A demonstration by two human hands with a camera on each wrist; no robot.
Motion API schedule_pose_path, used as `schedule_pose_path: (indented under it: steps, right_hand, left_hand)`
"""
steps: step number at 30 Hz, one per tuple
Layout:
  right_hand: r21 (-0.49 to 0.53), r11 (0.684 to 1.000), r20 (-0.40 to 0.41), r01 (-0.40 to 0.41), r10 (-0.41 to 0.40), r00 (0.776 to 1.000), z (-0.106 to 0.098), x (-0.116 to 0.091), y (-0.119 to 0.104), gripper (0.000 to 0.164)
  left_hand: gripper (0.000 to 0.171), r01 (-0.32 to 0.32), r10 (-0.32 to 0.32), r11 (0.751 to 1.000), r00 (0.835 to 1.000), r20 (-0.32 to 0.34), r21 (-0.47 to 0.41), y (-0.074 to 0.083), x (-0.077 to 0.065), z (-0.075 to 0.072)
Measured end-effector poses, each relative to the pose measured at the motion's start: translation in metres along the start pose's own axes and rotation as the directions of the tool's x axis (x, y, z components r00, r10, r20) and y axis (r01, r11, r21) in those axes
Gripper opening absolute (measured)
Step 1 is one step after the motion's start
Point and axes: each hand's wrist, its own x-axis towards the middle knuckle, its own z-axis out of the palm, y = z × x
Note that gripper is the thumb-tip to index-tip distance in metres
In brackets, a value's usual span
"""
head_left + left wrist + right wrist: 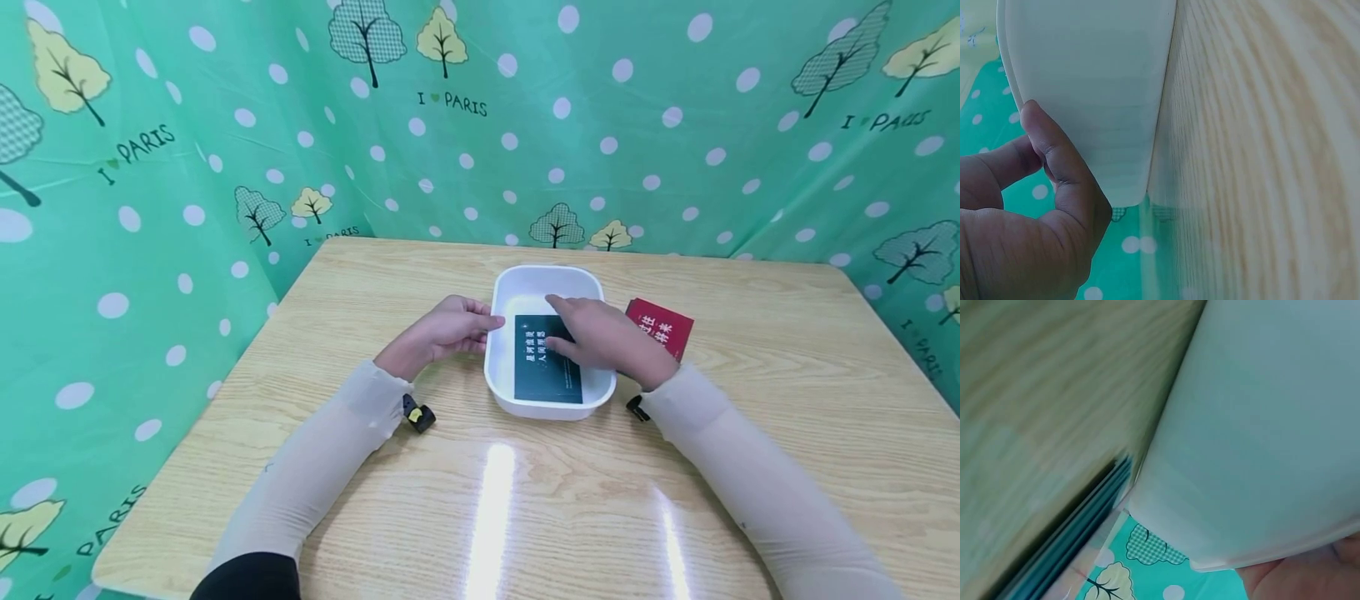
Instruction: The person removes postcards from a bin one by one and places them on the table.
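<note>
A white plastic basin (551, 412) stands on the wooden table, with a dark green booklet (543, 385) lying flat inside, white lettering on its cover. My left hand (447, 327) pinches the basin's left rim, thumb over the edge and fingers outside, as the left wrist view also shows. Over the right side of the basin reaches my right hand (603, 340), index finger and thumb spread above the booklet and partly covering it. Just right of the basin lies a red booklet (673, 330) with white lettering, partly hidden by the right hand and wrist.
In the right wrist view a stack of thin booklets (1066, 534) shows its edges close beside the basin wall. Black wrist straps (418, 414) sit below both forearms. A green polka-dot curtain (465, 167) hangs behind the table (360, 517).
</note>
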Motion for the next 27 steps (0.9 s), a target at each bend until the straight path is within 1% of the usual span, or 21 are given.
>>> schedule_pose_path:
  steps: [3, 7, 11, 18, 21, 27]
  right_hand:
    - [-0.033, 0.999, 0.024, 0.0, 0.001, 1.0, 0.0008, -0.0002, -0.0013, 0.086]
    - [-0.083, 0.996, 0.066, 0.014, -0.009, 0.998, 0.0003, -0.0009, -0.0029, 0.09]
    - [-0.098, 0.995, 0.103, 0.02, -0.01, 0.995, -0.0003, -0.0015, -0.0041, 0.091]
    - [-0.131, 0.991, 0.159, 0.038, -0.017, 0.987, -0.0013, -0.0014, -0.0049, 0.101]
    - [-0.145, 0.988, 0.174, 0.046, -0.02, 0.985, -0.0016, -0.0008, -0.0049, 0.1]
    - [-0.135, 0.99, 0.184, 0.049, -0.023, 0.983, -0.001, 0.0007, -0.0047, 0.099]
  left_hand:
    - [0.019, 0.0, 0.0, 1.0, 1.0, -0.001, -0.005, 0.0002, -0.0006, 0.0002]
    - [0.018, -0.001, 0.001, 1.0, 1.0, 0.004, -0.009, 0.0002, -0.001, 0.0002]
    - [0.017, -0.002, 0.002, 1.0, 1.0, 0.007, -0.01, 0.0, -0.0006, -0.0002]
    - [0.017, 0.0, 0.0, 1.0, 1.0, 0.008, -0.011, 0.0004, -0.0004, -0.0004]
    - [0.017, -0.003, 0.003, 1.0, 1.0, 0.008, -0.012, 0.001, -0.0004, -0.0003]
    - [0.018, -0.002, 0.002, 1.0, 1.0, 0.005, -0.01, 0.0006, -0.0005, -0.0006]
